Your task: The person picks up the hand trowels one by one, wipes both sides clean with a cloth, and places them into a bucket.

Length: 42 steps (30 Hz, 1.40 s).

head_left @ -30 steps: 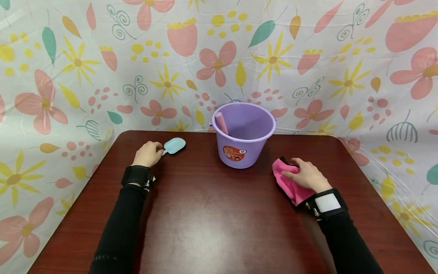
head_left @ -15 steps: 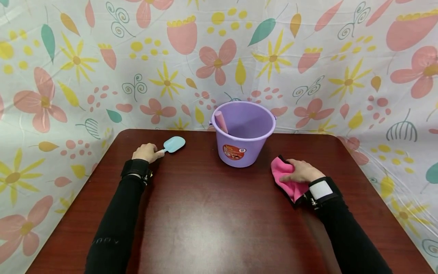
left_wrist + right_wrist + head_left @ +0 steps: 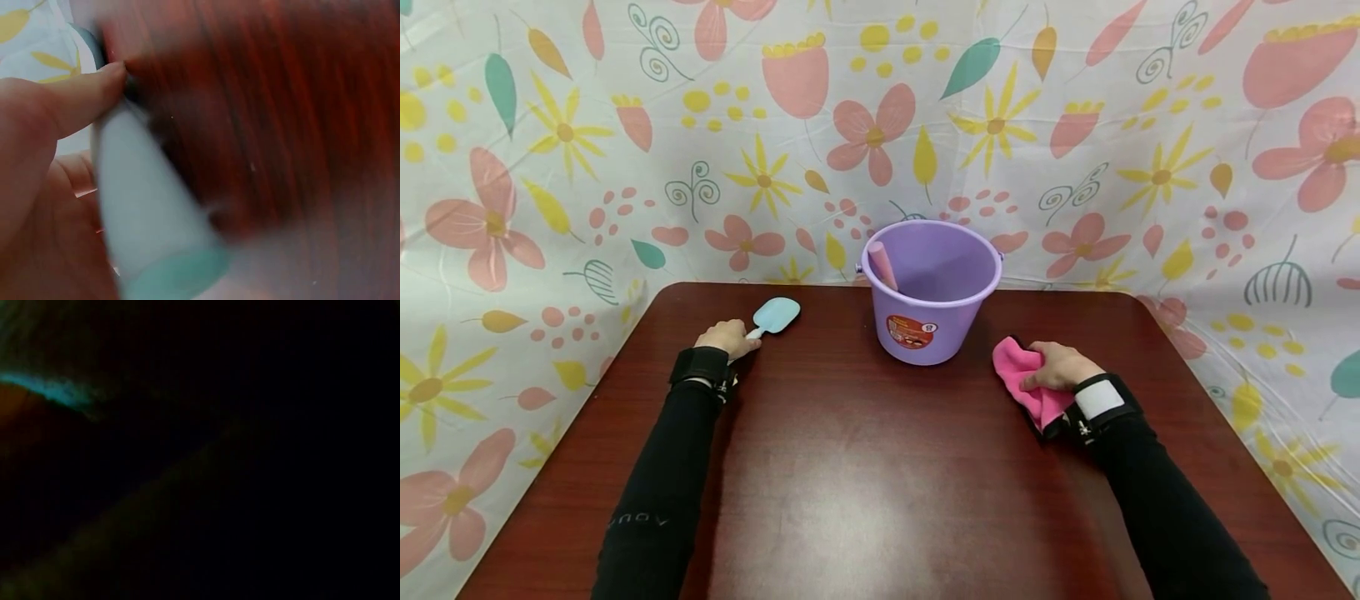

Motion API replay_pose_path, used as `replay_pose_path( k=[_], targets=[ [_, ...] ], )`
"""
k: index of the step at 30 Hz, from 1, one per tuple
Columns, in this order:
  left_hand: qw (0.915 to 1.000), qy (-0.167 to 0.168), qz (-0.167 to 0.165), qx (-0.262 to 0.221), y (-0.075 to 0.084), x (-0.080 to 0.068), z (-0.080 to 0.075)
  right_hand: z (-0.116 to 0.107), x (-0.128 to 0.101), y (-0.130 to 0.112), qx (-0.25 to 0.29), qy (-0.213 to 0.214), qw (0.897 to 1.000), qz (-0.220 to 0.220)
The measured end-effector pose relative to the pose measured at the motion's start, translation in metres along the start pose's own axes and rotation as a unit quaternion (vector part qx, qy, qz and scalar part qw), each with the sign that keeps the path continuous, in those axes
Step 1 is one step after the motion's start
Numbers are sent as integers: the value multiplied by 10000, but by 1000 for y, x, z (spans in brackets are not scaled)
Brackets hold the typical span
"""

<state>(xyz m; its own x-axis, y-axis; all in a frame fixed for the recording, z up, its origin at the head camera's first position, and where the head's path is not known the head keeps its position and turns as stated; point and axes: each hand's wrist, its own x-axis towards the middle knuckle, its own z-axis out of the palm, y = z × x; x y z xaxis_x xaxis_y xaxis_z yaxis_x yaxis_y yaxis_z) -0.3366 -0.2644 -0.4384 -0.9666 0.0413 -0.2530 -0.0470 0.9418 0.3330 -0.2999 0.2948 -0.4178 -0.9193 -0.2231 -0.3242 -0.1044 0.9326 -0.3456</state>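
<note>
While both black sleeves reach forward across the dark red desk [image 3: 865,483], the right hand [image 3: 1060,367] bunches a pink cloth [image 3: 1018,379] in curled fingers near the desk's right side, and the left hand [image 3: 724,337] closes around the handle of a pale blue toy spatula [image 3: 775,315] lying flat near the left edge. Farther back, between the two and apart from each, stands a purple bucket [image 3: 931,292] with a pink stick [image 3: 882,263] leaning inside, before a flowered cloth backdrop [image 3: 625,150].
</note>
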Motion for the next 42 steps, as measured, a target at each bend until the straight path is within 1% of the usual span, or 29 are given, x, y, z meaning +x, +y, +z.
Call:
replay_pose_path(
  k=[5,9,13,15,18,22,24,28,31,34,38,42],
  targets=[
    [9998,52,150,-106,-3,0,-1,1,-2,6,261,273,9993,-30],
    [9996,-1,131,-259,-4,-5,-2,-1,-10,10,648,468,9968,73],
    [9990,-53,155,-426,-5,-12,0,-5,-21,12,981,605,9933,103],
    [9987,6,215,-469,-4,-16,2,-7,-28,10,1130,703,9911,65],
    [9982,178,324,-476,-2,-22,4,-10,-38,7,1408,875,9862,-34],
    [9966,398,557,-464,3,-32,3,-13,-53,-3,1706,1197,9776,-294],
    [9955,453,665,-492,7,-38,2,-15,-60,-9,1820,1348,9730,-436],
    [9935,460,892,-529,16,-49,-1,-20,-73,-22,1809,1691,9654,-821],
    [9919,366,1104,-505,24,-56,-5,-24,-82,-34,1687,1976,9598,-1060],
    [9900,195,1303,-506,32,-64,-9,-28,-90,-48,1617,2173,9548,-1227],
    [9851,42,1647,-493,47,-75,-16,-34,-101,-67,1626,2310,9494,-1374],
    [9796,-71,1956,-464,64,-87,-22,-37,-107,-85,1570,2414,9470,-1426]
  ],
)
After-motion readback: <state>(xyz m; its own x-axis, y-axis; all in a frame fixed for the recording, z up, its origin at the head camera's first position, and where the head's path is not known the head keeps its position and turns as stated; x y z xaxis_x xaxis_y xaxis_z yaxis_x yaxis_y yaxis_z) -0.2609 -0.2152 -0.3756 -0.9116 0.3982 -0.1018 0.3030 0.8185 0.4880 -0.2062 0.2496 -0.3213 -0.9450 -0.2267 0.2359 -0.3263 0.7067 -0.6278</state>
